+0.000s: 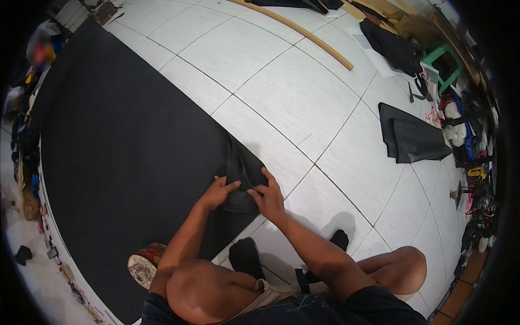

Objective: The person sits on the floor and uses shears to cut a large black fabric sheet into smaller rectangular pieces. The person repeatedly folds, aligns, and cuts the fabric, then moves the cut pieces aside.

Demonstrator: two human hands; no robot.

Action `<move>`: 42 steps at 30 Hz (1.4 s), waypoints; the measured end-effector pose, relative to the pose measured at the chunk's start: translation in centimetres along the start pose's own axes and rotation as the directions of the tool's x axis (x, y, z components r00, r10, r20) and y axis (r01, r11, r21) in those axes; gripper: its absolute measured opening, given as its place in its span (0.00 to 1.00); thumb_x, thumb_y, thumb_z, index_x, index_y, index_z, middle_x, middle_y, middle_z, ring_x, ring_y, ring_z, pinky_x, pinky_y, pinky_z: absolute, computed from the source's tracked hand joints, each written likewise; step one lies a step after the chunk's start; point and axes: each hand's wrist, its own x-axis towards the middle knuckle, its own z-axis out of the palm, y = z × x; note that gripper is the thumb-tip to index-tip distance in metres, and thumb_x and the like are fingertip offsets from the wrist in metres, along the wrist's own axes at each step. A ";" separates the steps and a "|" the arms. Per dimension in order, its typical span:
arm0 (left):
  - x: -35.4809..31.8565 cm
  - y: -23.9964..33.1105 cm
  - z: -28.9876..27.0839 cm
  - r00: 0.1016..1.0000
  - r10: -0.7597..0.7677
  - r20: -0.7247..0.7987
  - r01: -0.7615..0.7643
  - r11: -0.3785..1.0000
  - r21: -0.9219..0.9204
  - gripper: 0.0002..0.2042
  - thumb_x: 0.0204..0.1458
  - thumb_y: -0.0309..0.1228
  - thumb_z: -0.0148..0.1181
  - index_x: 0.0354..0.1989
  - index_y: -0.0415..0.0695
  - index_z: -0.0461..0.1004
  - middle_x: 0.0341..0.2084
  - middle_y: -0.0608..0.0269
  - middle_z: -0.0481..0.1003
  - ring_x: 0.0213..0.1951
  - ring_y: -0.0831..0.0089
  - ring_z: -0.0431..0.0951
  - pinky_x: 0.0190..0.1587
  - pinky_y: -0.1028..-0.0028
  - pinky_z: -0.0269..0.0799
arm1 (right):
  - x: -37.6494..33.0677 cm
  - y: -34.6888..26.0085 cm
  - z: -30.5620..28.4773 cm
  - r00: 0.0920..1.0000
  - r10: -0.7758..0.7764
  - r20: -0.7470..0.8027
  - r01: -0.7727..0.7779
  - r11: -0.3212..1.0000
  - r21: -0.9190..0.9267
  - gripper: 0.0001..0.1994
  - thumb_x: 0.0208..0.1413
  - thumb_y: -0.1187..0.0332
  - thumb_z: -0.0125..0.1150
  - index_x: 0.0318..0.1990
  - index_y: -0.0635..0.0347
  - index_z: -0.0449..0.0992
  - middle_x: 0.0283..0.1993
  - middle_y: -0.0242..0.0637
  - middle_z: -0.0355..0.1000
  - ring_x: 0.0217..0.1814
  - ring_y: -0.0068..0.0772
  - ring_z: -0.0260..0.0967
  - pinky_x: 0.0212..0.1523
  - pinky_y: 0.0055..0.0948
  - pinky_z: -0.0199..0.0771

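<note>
Head view: person squatting on white tiled floor (303, 97), big black fabric sheet (119, 146) spread out to left. Left hand (218, 192) and right hand (268, 197) both pinching folded flap (241, 173) at sheet's near edge, fingers clamped on cloth, hands almost touching. Looks like mid-fold, lining up edge. Next move probably needs flap pressed flat and kept even, no bunching. Separate folded black piece (409, 135) lies well apart on right, long wooden strip (303, 32) further up.
</note>
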 end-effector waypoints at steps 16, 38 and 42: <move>0.3 -0.4 -0.2 0.994 0.006 0.111 0.007 0.992 -0.123 0.19 0.58 0.42 0.60 0.45 0.37 0.77 0.44 0.57 0.78 0.49 0.69 0.73 0.65 0.72 0.52 | 0.0 0.0 -0.6 0.999 -0.007 0.051 0.006 1.000 0.012 0.13 0.50 0.61 0.72 0.37 0.61 0.82 0.68 0.55 0.57 0.67 0.55 0.60 0.61 0.40 0.66; 0.8 -3.1 -1.5 0.999 0.020 -0.032 -0.018 0.999 0.047 0.19 0.58 0.39 0.60 0.46 0.33 0.75 0.39 0.57 0.78 0.41 0.71 0.76 0.46 0.72 0.72 | 0.2 -0.1 0.7 1.000 0.008 0.026 -0.011 0.994 0.112 0.14 0.50 0.61 0.71 0.35 0.64 0.81 0.68 0.56 0.57 0.69 0.54 0.58 0.64 0.41 0.63; -0.9 2.1 0.7 1.000 -0.009 -0.030 0.010 0.999 0.036 0.19 0.59 0.41 0.59 0.43 0.33 0.75 0.39 0.57 0.78 0.48 0.70 0.72 0.65 0.71 0.53 | 0.3 1.4 -0.2 0.985 0.119 -0.126 -0.082 0.960 0.267 0.17 0.51 0.58 0.70 0.41 0.63 0.80 0.68 0.60 0.56 0.68 0.56 0.59 0.64 0.42 0.63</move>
